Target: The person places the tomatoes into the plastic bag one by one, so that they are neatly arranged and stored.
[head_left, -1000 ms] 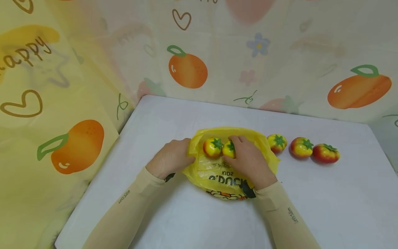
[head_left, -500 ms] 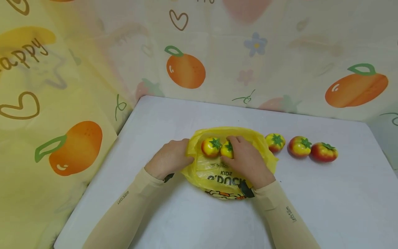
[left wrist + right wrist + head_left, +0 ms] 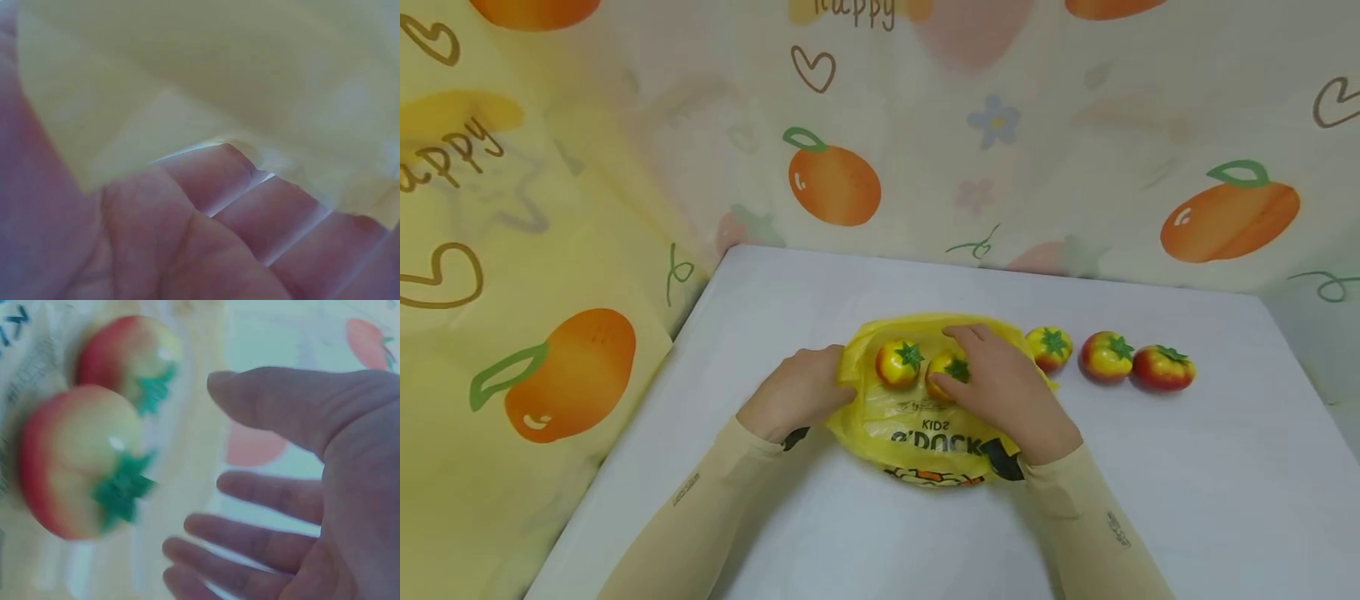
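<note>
A yellow plastic bag (image 3: 872,437) with dark lettering lies spread on the table, its mouth gaping. My left hand (image 3: 797,387) holds the bag's left edge; in the left wrist view the thin film (image 3: 206,75) lies between thumb and fingers. Two yellow-and-red toy tomatoes with green star-shaped tops, a left one (image 3: 895,367) and a right one (image 3: 938,367), rest side by side on the bag. Over the right one hovers my right hand (image 3: 1011,392), partly covering it in the head view. The right wrist view shows that hand's fingers spread, apart from both tomatoes (image 3: 69,462).
To the right of the bag stand three more toy tomatoes in a row: a near one (image 3: 1049,348), a middle one (image 3: 1105,358) and a redder one (image 3: 1163,368). The white table (image 3: 820,542) meets a fruit-printed curtain (image 3: 917,150) at the back and left.
My right hand has loosened from the right tomato and its fingers have spread. That tomato now sits slightly lower and apart from the left one. The head view has shifted a little.
</note>
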`<state>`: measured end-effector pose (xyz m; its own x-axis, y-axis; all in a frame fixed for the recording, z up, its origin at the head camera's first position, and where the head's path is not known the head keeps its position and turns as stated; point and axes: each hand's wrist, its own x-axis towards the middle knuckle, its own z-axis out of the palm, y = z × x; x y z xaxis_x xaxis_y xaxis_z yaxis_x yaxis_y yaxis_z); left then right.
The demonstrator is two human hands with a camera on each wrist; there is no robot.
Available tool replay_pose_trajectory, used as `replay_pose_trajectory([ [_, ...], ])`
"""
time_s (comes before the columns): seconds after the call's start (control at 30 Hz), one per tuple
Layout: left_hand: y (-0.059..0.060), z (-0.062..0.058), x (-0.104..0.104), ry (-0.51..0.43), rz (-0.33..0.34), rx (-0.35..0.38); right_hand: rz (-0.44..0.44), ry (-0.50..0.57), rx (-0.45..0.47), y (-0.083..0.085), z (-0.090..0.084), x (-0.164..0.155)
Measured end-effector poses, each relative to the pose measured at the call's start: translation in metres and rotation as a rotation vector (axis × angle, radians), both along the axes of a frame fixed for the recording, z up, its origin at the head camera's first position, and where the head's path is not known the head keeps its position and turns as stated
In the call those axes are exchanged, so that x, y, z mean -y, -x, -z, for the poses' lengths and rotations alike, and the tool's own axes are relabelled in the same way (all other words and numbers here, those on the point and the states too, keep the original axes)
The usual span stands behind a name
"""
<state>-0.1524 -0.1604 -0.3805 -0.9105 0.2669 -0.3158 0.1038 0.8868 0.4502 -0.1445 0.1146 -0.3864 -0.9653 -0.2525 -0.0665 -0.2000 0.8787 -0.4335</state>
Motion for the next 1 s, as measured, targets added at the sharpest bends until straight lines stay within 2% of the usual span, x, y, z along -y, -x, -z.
replay_pose_trajectory([
  [0.23,-0.003,0.005,-0.001,-0.009,-0.009,0.017,-0.010,0.049,-0.045,-0.007,-0.024,-0.033],
  [0.4,-0.003,0.009,-0.001,-0.014,-0.018,0.013,0.027,0.044,-0.083,-0.003,-0.028,-0.065],
  [0.67,-0.002,0.009,-0.001,-0.010,-0.013,-0.002,0.150,0.036,-0.040,0.009,-0.018,-0.112],
  [0.8,0.000,0.007,-0.002,0.004,-0.006,-0.010,0.178,0.017,-0.026,0.016,-0.009,-0.126],
  [1.0,0.001,0.006,-0.002,-0.001,-0.010,-0.010,0.199,0.000,0.086,0.027,0.001,-0.130],
])
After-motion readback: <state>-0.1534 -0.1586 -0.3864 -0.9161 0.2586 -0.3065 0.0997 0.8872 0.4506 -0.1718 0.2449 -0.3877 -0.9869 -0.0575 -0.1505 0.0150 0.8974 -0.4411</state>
